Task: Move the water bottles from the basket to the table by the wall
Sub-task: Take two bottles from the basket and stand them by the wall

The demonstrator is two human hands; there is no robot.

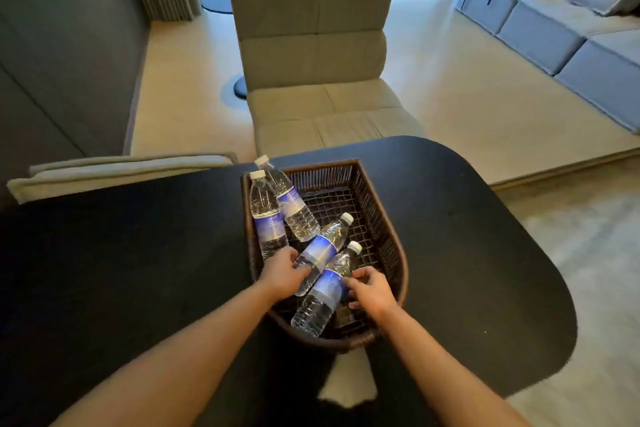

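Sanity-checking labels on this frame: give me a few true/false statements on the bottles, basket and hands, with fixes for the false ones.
1. Four bottles are in the basket. True.
2. The bottle caps are blue. False: the caps are white; the labels are blue.
3. The left hand is on a bottle. True: its fingers rest on that bottle's lower half.
4. The right hand is on the table, outside the basket. False: it is inside the basket, on the nearest bottle.
5. The basket stands on the chair. False: it stands on the black table.
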